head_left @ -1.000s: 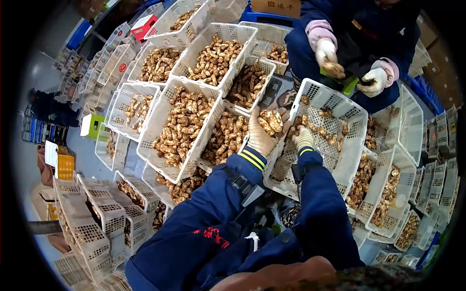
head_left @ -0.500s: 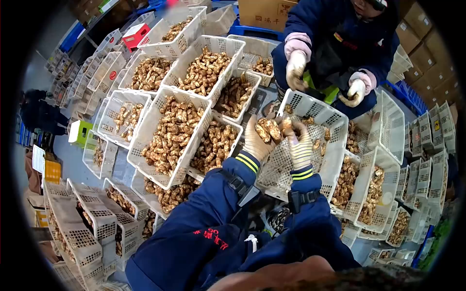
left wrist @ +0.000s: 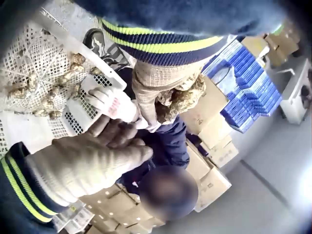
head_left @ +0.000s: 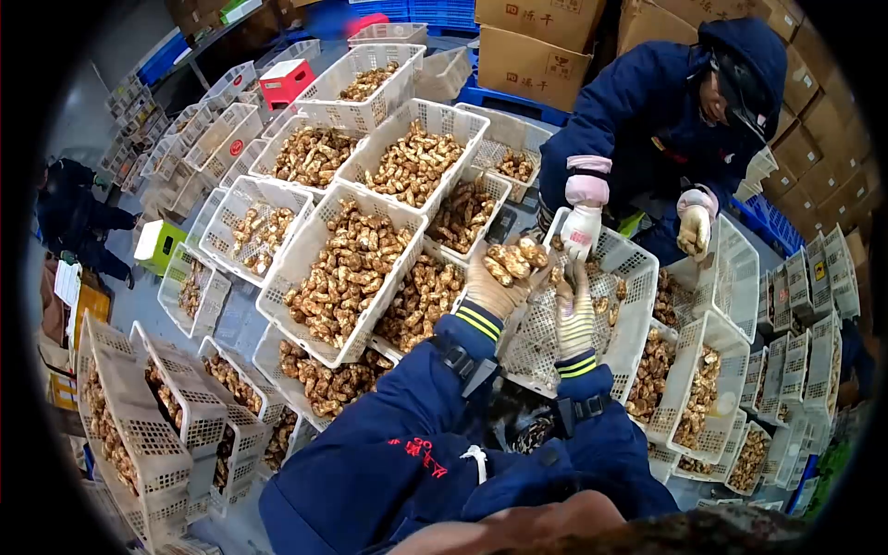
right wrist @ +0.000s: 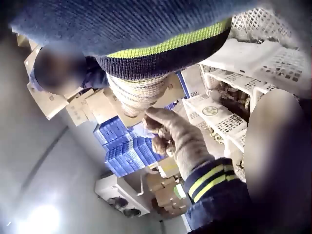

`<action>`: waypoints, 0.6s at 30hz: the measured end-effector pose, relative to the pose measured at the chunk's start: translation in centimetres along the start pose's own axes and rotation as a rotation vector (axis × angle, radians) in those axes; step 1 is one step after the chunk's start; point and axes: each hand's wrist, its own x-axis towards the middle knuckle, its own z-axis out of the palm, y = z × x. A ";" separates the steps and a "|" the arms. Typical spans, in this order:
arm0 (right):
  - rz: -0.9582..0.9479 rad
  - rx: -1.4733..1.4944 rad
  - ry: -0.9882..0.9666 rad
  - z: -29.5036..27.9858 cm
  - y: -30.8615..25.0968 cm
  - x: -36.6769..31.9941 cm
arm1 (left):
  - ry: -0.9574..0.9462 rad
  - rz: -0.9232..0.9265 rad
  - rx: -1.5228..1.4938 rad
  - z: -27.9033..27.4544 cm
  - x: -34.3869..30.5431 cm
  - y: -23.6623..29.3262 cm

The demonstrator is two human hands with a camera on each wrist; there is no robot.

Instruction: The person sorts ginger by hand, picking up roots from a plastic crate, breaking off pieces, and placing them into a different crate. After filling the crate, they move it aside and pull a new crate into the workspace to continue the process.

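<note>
My gloved left hand is held palm up at the near crate's left edge, gripping several stubby brown-and-cream mushrooms. In the left wrist view these mushrooms bulge from its fingers. My right hand, in a striped glove, hangs over the white perforated crate, fingers pointing toward its far end. The left wrist view shows that right hand with fingers loosely extended and no mushroom visible in them. A few loose mushrooms lie on the crate floor.
Opposite, a seated person has one white-gloved hand at the crate's far end and the other holding a mushroom. Crates full of mushrooms stand at left, more at right. Cardboard boxes are stacked behind.
My right hand has lifted from the crate floor with a mushroom to my left hand, then drawn slightly away; the left hand's cluster looks larger. The other person's hand has reached to the crate.
</note>
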 end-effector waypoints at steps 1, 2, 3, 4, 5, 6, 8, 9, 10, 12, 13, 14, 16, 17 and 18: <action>0.025 -0.135 0.019 -1.0 0.8 -0.6 | -0.059 0.039 0.004 -0.4 -0.3 0.8; 0.047 -0.177 -0.034 -2.5 1.5 -1.5 | -0.059 0.062 0.005 -0.9 -0.7 2.0; 0.087 -0.133 -0.020 -3.2 1.4 -2.6 | -0.059 0.085 0.006 -1.3 -1.2 3.1; 0.128 -0.087 -0.003 -3.8 1.3 -3.8 | -0.036 0.148 0.003 -2.7 -1.6 4.4; 0.158 -0.163 -0.005 -5.3 2.3 -5.1 | -0.013 0.211 0.003 -4.0 -1.9 5.7; 0.251 -0.127 0.017 -6.8 3.9 -6.3 | 0.026 0.223 -0.053 -6.1 -2.0 7.4; 0.321 -0.189 0.049 -9.4 6.8 -9.1 | 0.091 0.241 -0.131 -10.4 -2.5 10.3; 0.386 -0.131 0.082 -10.3 8.0 -10.1 | 0.117 0.246 -0.153 -12.5 -2.9 11.5; 0.369 -0.172 0.086 -10.6 8.1 -11.3 | 0.240 0.286 -0.157 -10.6 -4.4 10.5; 0.592 -0.140 0.093 -11.4 8.5 -12.1 | 0.383 0.324 -0.131 -7.8 -6.4 9.0; 0.476 -0.143 0.072 -11.3 9.0 -12.1 | 0.274 0.277 -0.088 -8.0 -6.0 9.1; 0.452 -0.098 0.069 -11.2 9.4 -12.3 | 0.203 0.268 -0.013 -7.4 -5.3 8.5; 0.541 -0.082 0.045 -10.3 8.9 -11.6 | -0.015 0.200 0.061 -5.6 -3.8 6.8; 0.540 -0.129 -0.014 -10.2 8.5 -11.6 | -0.046 0.172 0.019 -4.3 -2.7 5.6; 0.504 -0.170 -0.054 -9.9 7.7 -11.4 | -0.073 0.138 -0.022 -3.0 -1.5 4.1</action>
